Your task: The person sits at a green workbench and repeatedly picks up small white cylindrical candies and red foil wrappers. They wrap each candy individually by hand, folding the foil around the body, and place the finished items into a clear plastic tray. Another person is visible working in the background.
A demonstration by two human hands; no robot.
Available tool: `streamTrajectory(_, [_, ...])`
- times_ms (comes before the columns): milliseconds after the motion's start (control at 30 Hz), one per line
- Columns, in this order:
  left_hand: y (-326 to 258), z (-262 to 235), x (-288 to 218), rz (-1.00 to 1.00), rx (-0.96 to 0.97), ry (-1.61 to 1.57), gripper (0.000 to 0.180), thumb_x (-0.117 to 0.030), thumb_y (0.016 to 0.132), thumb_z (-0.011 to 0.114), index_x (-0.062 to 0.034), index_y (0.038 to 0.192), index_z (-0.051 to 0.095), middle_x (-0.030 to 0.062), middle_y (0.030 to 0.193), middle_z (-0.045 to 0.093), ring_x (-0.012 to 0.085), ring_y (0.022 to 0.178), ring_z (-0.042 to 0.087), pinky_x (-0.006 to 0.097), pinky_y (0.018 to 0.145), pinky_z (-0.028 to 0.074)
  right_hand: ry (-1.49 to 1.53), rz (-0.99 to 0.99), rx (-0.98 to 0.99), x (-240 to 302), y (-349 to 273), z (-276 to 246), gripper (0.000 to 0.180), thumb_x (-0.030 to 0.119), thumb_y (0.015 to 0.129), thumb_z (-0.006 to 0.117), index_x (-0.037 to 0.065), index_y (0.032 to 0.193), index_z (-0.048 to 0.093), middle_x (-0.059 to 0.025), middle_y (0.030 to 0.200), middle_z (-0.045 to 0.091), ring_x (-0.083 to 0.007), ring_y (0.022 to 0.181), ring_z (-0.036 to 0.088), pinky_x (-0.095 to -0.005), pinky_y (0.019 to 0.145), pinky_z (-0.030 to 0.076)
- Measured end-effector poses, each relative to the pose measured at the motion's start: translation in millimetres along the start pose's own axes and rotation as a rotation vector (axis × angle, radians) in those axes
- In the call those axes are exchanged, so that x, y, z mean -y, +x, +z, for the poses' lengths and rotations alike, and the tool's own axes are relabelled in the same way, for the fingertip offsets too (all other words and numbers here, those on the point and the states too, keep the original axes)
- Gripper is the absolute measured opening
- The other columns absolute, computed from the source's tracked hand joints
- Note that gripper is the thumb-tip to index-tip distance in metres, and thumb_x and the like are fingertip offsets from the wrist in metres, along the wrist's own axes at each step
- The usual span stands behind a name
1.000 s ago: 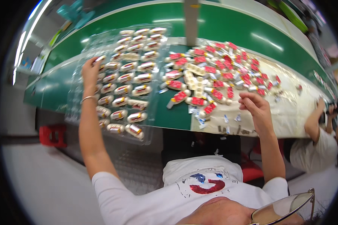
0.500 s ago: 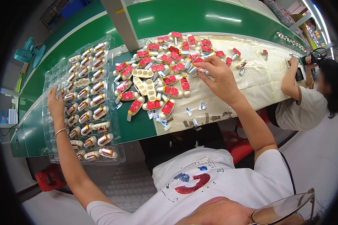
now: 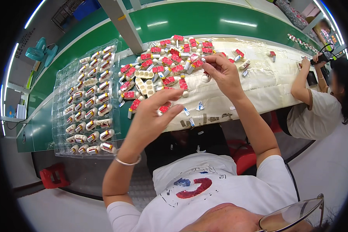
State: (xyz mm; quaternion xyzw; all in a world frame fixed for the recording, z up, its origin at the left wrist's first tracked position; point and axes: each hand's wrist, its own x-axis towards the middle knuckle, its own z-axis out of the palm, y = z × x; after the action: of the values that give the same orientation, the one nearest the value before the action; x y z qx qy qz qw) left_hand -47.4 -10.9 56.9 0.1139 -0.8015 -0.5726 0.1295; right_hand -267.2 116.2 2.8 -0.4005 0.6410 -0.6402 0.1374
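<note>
Red-topped white oval pieces (image 3: 167, 61) heaped on glossy green table (image 3: 38, 133).
Right hand (image 3: 226, 76): thumb and fingers clamped on white round-ended piece (image 3: 205, 79), beside heap. Left hand (image 3: 149, 118): thumb and fingers apart, near heap.

The heaped pieces (image 3: 183, 84) at centre are cream with bright red blocks (image 3: 168, 81) and silver tabs (image 3: 167, 71); the tray pieces (image 3: 103, 97) at left show dark red and yellow bands. The tabletop (image 3: 38, 129) is green, the right-hand sheet (image 3: 266, 85) pale cream, the near shirt (image 3: 224, 189) white with a red-and-blue motif (image 3: 199, 190).
</note>
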Motion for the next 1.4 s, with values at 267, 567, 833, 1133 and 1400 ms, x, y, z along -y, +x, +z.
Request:
streamTrajectory(267, [17.6,75.5,24.6,-0.014,-0.272,-0.4,0.057,-0.011,0.085,0.074,-0.0004,0.135,0.049,0.0115,0.124,0.06,0.0154,0.11,0.06,0.029,0.094,0.049,0.587,0.315,0.108,25.8,-33.6,17.4,0.024,0.015,0.091,0.067,0.002,0.111,0.065,-0.0021,0.098,0.067,-0.008,0.089,0.061,-0.0252,0.076,0.049])
streamTrajectory(567, [-9.6,50.0,27.2,-0.165,-0.254,-0.775,0.037,-0.006,0.091,0.055,-0.0007,0.128,0.051,0.0112,0.104,0.067,0.0154,0.086,0.068,0.027,0.076,0.057,0.548,0.29,0.229,34.4,-49.7,31.1,0.024,0.005,0.092,0.061,-0.001,0.115,0.061,-0.0086,0.103,0.065,-0.0147,0.094,0.066,-0.0303,0.076,0.059])
streamTrajectory(833, [-20.7,55.2,35.6,-0.231,-0.385,-0.638,0.019,-0.011,0.089,0.069,0.003,0.101,0.069,0.0076,0.086,0.071,0.0082,0.075,0.066,0.02,0.065,0.051,0.25,0.174,0.251,36.8,-58.0,40.0,0.014,0.008,0.088,0.069,0.002,0.101,0.069,-0.0043,0.096,0.066,-0.0089,0.081,0.065,-0.0217,0.061,0.051])
streamTrajectory(1133, [-22.7,46.7,43.6,-0.258,-0.385,-0.686,0.015,-0.01,0.088,0.068,0.0028,0.095,0.071,0.011,0.082,0.072,0.0133,0.072,0.068,0.024,0.065,0.052,-0.613,-0.654,0.183,39.4,-54.9,44.8,0.016,0.011,0.077,0.072,0.007,0.092,0.068,-0.005,0.086,0.067,-0.0207,0.068,0.066,-0.0292,0.056,0.052])
streamTrajectory(1400, [-23.1,49.5,43.6,-0.242,-0.437,-0.624,0.017,-0.008,0.086,0.07,0.0052,0.095,0.071,0.0124,0.082,0.072,0.0137,0.072,0.067,0.024,0.069,0.051,-0.682,-0.503,0.338,42.9,-54.6,44.4,0.017,0.006,0.08,0.071,0.004,0.097,0.067,-0.0094,0.09,0.071,-0.022,0.07,0.07,-0.0302,0.059,0.056])
